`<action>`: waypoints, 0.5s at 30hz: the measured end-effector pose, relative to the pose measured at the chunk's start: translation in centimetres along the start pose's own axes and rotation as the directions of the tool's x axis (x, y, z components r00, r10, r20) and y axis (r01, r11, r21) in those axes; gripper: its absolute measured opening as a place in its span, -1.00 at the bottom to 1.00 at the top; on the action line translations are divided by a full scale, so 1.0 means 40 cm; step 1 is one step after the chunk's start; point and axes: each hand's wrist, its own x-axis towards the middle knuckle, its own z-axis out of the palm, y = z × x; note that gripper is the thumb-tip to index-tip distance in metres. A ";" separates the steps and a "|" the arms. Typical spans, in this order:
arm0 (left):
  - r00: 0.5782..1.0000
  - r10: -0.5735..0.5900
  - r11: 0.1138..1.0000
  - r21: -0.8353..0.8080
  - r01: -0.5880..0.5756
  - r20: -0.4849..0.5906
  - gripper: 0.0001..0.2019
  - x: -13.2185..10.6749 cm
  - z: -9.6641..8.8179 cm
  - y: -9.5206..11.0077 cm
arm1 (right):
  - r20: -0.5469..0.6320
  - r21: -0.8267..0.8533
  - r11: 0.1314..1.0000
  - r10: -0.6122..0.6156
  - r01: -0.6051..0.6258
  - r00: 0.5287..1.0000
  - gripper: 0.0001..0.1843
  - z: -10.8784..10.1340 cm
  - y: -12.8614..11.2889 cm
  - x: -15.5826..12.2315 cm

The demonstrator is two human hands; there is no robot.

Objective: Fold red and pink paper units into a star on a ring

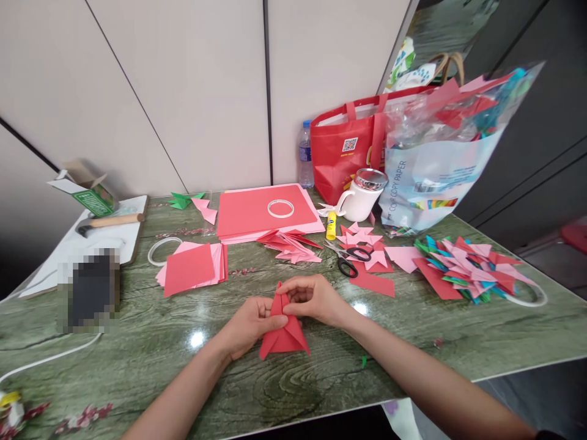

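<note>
A folded piece of red paper (287, 341) is held just over the front middle of the table, its narrow tip pointing away from me and its wide end towards me. From the left, my left hand (250, 324) grips it, the thumb pressed across its middle. My right hand (316, 298) pinches its upper right side, with thumb and fingers close to the tip. Behind my hands lie folded red and pink paper pieces (293, 246). Black-handled scissors (351, 256) lie a little to the right, beside pink paper stars (362, 238).
Red and pink squares (189, 270) are stacked at left, and larger red sheets (247, 211) carry a tape roll (280, 208). A glue stick (331, 226), white mug (362, 198), red bag (339, 159) and plastic bag (426, 177) stand behind. Colourful folded pieces (472, 266) are heaped at right.
</note>
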 end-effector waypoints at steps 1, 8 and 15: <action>1.000 -0.001 1.000 -0.008 0.001 -0.004 -0.69 0.000 0.000 0.000 | 0.001 0.000 1.000 -0.002 0.002 1.000 -0.66 0.000 0.000 0.000; 1.000 -0.011 1.000 -0.025 0.011 -0.018 -0.69 0.002 0.001 0.000 | 0.007 0.015 1.000 -0.004 0.003 1.000 -0.68 0.002 0.006 0.002; 0.997 0.039 0.994 0.108 -0.031 -0.074 -0.67 0.005 0.006 -0.007 | -0.018 0.010 0.999 0.039 -0.039 0.999 -0.71 0.003 0.004 0.002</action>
